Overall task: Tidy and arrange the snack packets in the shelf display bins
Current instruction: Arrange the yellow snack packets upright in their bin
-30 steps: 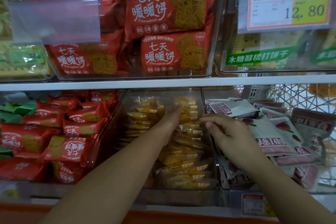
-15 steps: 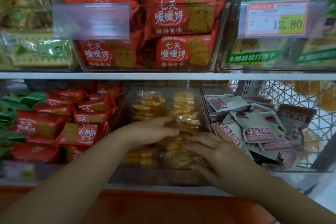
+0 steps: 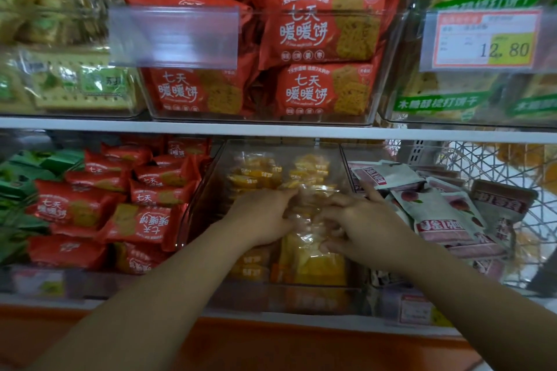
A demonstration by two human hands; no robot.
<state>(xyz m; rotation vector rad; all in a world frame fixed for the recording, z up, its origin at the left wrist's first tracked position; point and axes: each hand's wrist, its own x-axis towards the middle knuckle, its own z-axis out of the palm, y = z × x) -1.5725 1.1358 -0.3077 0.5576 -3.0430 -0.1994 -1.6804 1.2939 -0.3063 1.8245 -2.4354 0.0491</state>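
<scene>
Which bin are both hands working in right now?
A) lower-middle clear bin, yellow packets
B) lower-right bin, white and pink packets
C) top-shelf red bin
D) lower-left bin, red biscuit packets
A: the left hand and the right hand meet on the yellow packets inside the clear middle bin on the lower shelf, fingers curled on the wrappers.

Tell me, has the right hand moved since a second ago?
Yes. The right hand went left across the clear divider, from the white packets onto the yellow packets.
</scene>
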